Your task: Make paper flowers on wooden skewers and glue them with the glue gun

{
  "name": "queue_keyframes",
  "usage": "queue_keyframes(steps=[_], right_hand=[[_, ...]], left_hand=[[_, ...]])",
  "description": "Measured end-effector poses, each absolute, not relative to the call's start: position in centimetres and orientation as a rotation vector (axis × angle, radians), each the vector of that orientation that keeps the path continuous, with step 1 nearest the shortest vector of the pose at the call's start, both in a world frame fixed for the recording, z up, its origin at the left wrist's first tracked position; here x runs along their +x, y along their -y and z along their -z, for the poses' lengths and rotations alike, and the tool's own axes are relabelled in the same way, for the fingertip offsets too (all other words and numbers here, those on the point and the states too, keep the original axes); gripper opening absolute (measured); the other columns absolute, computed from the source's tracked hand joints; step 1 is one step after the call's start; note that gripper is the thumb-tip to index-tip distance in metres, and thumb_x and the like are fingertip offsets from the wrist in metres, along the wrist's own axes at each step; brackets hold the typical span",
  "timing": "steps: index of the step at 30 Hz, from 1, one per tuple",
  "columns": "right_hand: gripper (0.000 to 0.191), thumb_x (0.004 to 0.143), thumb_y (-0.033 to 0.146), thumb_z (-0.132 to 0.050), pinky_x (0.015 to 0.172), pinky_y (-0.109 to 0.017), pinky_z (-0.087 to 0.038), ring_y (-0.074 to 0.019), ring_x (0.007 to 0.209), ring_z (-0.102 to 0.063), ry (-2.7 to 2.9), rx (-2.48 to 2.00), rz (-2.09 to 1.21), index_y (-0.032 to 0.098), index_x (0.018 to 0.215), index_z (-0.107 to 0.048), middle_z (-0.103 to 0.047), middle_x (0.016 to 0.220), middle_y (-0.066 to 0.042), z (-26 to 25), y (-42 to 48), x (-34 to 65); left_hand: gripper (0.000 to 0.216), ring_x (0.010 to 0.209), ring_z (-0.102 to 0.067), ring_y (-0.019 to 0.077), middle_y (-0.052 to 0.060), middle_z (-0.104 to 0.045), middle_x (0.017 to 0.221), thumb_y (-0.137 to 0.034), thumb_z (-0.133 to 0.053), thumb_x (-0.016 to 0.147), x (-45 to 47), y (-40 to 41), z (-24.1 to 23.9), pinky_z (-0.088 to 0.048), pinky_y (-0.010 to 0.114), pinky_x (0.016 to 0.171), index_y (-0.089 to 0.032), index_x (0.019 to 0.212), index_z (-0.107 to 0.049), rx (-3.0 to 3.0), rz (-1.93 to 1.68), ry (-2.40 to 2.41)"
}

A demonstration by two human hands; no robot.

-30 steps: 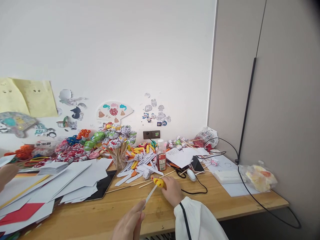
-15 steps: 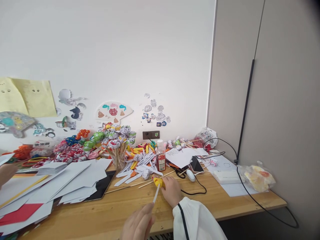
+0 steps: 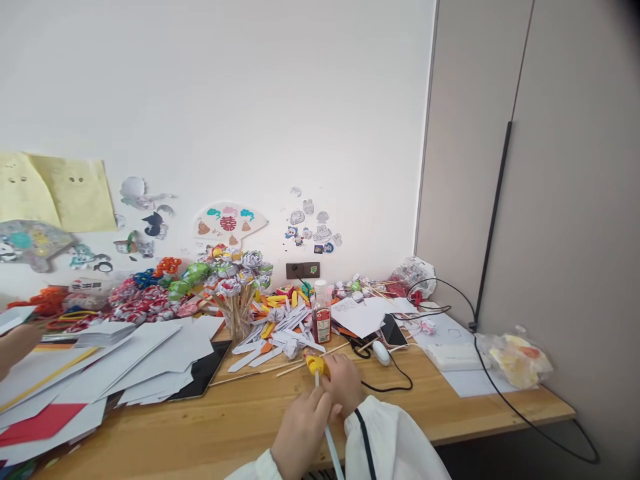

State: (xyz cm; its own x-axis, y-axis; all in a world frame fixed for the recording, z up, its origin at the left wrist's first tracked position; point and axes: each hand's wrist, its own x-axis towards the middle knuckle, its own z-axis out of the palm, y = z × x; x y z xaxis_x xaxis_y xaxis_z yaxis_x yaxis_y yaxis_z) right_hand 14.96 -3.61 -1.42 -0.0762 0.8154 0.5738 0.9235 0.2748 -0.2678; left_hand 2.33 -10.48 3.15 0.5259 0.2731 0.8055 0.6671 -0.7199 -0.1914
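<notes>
My right hand point(image 3: 344, 383) has its fingers closed on a small yellow paper flower point(image 3: 315, 365) just above the wooden table. A white paper strip point(image 3: 332, 448) runs from the flower down toward me. Close by, my left hand point(image 3: 303, 427) pinches that strip below the flower, its fingertips near my right hand. The strip's lower end hangs past my left hand. Just beyond the flower lie thin wooden sticks point(image 3: 280, 367) and a pile of cut white paper strips point(image 3: 290, 327). A small bottle with a red label point(image 3: 322, 320) stands behind them.
At the left edge another person's hand point(image 3: 17, 347) holds paper. White sheets point(image 3: 150, 353) cover the table's left side. Paper flowers on sticks point(image 3: 237, 293) stand in a clear holder. Right of my hands are a white mouse point(image 3: 381, 352), a phone point(image 3: 393, 330) and a black cable point(image 3: 400, 387).
My left hand has moved up and right along the strip, close to my right hand. The strip's free end now shows below it. My right hand stays at the yellow flower.
</notes>
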Motion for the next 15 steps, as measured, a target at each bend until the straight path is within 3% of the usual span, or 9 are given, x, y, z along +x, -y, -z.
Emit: queue_keyframes(steps=[7,15], right_hand=[[0.012,0.076,0.013,-0.052,0.065,-0.028,-0.031,-0.0196,0.077,-0.052,1.862,-1.573,0.266,0.020,0.085,-0.057,-0.059,0.080,-0.004,1.8,3.1,15.2],[0.026,0.077,0.012,-0.051,0.068,-0.031,-0.032,-0.0221,0.079,-0.049,1.801,-1.566,0.346,0.019,0.101,-0.058,-0.057,0.083,-0.006,2.1,2.5,15.5]], left_hand=[[0.043,0.047,-0.058,0.0165,0.001,-0.059,0.054,-0.021,-0.021,0.096,3.2,10.2,-2.5,-0.044,0.025,0.043,-0.021,0.060,-0.047,-2.236,1.068,0.806],[0.041,0.045,-0.053,0.0149,0.000,-0.055,0.052,-0.016,-0.024,0.094,4.7,9.7,-2.5,-0.040,0.025,0.043,-0.021,0.060,-0.046,-2.167,1.117,0.808]])
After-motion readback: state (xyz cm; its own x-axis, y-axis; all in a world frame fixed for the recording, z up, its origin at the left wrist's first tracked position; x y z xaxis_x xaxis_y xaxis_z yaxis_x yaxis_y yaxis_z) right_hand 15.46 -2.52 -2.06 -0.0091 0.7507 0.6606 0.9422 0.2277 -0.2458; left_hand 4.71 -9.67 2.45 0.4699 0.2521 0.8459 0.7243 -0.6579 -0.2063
